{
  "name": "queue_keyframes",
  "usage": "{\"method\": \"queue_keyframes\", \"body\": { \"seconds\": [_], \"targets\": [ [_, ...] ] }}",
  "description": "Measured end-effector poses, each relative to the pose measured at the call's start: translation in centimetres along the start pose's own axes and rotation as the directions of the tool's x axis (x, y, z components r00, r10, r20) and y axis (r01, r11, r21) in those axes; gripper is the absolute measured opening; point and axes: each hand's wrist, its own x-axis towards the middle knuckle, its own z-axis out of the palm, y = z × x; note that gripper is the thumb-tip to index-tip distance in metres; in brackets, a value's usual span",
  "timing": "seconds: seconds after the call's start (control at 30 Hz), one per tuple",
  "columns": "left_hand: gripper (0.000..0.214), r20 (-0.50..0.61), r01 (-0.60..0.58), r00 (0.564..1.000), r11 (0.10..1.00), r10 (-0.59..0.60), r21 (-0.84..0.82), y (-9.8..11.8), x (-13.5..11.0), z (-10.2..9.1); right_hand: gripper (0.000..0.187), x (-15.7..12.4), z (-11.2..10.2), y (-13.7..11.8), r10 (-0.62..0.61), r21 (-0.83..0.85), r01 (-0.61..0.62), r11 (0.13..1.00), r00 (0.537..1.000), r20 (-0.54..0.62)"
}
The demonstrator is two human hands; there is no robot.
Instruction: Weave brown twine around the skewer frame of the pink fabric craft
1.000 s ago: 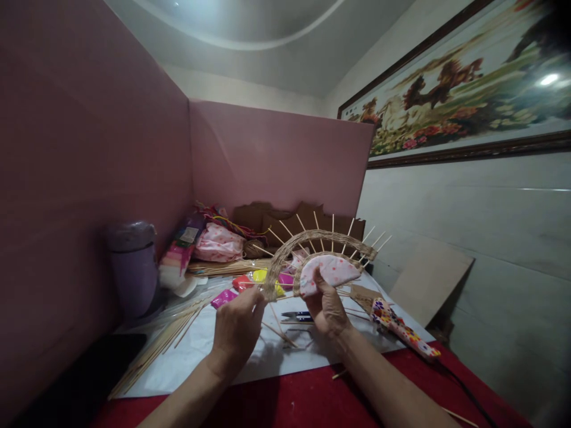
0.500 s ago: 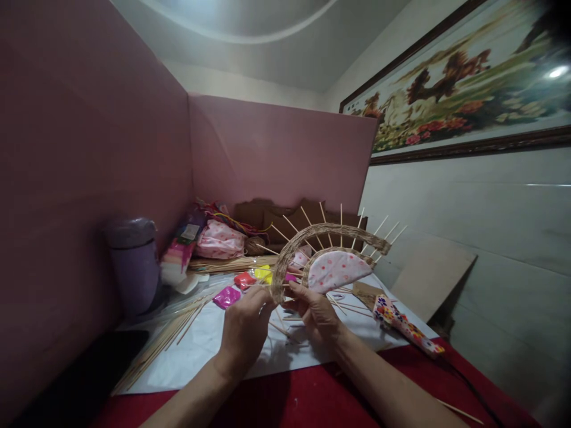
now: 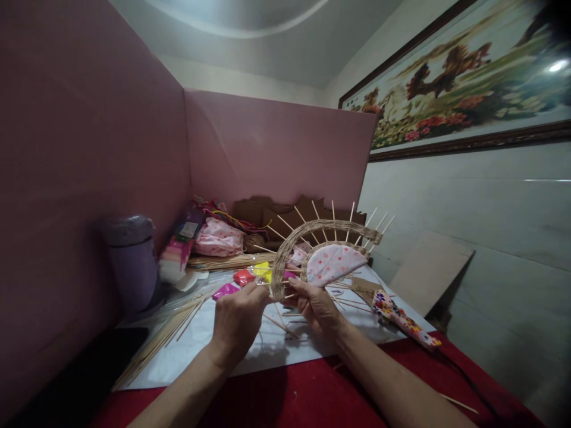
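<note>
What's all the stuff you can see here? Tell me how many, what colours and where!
Woven piece: 1, tan with red-spotted pale cloth, in both hands
Red cloth: 1, red, nearest the person
White sheet: 1, white, on the red cloth
Loose sticks: many, pale tan, mostly left and back
Shiny packets: at least 4, red, yellow, magenta, middle
Purple container: 1, purple, left
Spotted bundle: 1, pink, back left
Cardboard: uncountable, brown, back
Flowered tool: 1, multicoloured, right
Beige board: 1, beige, against right wall
Framed picture: 1, multicoloured, right wall
Pink panels: 2, pink, left and back
Left hand: 1, bare, woven piece's left end
Right hand: 1, bare, beside it
</note>
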Motion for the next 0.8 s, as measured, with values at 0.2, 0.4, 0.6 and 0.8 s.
{"method": "queue_keyframes", "body": {
  "seconds": [0.2,0.4,0.6,0.8],
  "targets": [
    [0.017,-0.040,0.028,0.999,0.997,-0.025,0.070,-1.2,0.3,-0.6,0.021,0.1,-0.1,-0.4,0.027,0.025,-0.027,0.999,1.000,0.001],
    [0.016,-0.093,0.028,0.995,0.998,-0.033,-0.058,-1.7,0.6,-0.8,0.016,0.4,-0.7,-1.0,0.041,0.166,-0.035,0.986,0.999,-0.029],
    [0.011,0.040,0.246,0.965,0.845,-0.259,-0.475,-1.7,0.7,-0.1,0.015,0.3,-1.0,-1.6,0.071,0.296,-0.060,0.953,0.997,-0.026],
    [0.014,0.189,0.343,0.934,0.622,-0.302,-0.704,-1.6,0.6,1.0,0.017,-0.6,0.1,-1.6,0.064,0.228,-0.094,0.969,0.989,0.134]
  ]
}}
